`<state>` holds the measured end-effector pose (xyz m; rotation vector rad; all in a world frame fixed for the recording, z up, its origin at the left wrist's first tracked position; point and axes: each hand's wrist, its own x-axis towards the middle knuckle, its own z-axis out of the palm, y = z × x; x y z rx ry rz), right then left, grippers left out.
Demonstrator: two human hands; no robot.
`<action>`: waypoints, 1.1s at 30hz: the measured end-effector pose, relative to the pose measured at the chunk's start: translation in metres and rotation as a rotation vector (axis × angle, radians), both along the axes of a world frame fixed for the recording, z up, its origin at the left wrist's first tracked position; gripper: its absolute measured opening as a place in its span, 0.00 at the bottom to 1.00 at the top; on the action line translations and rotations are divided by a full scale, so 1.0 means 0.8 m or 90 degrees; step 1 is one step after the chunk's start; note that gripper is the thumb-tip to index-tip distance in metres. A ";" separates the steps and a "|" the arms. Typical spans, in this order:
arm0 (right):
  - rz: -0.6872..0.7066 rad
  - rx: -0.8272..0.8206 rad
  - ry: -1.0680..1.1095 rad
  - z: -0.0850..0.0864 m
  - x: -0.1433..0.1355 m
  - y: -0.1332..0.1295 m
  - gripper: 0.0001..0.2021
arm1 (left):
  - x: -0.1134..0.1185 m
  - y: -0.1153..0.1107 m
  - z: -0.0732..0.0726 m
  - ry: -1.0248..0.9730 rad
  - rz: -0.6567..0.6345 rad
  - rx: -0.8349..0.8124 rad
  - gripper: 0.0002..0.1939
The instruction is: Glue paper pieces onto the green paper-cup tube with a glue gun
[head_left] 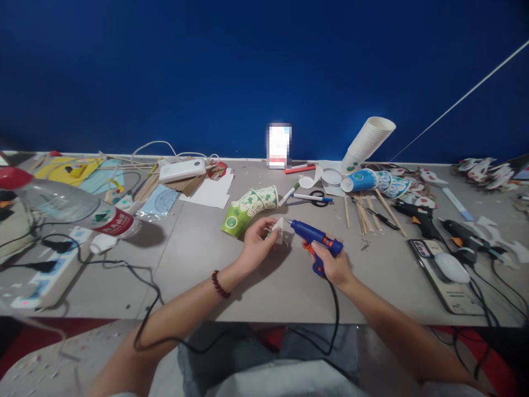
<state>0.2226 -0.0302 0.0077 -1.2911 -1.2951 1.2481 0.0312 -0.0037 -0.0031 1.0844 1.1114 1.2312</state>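
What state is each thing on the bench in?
Left hand, pinching white piece
Right hand, gripping blue glue gun
Blue glue gun, nozzle beside white piece
Bottle, capped
Power strip, plugs in, light on
Upright phone, screen lit
Flat phone, back up, mouse on it
Green cups, nested, lying sideways
White cups, nested, leaning

The single view, worn on the head, looks forward and down from the near side of the desk [198,286], close above it, taking in the blue wall [248,71] behind; no second view shares the scene.
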 end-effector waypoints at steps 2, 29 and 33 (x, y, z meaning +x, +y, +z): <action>0.012 0.010 0.017 0.000 0.001 -0.001 0.15 | 0.000 0.000 0.000 -0.003 0.002 -0.004 0.15; -0.143 0.150 0.068 0.009 -0.010 -0.002 0.18 | 0.001 0.001 0.001 0.001 0.010 0.000 0.15; -0.125 0.152 0.062 0.008 -0.009 -0.002 0.19 | 0.001 0.001 0.000 -0.001 0.011 -0.001 0.15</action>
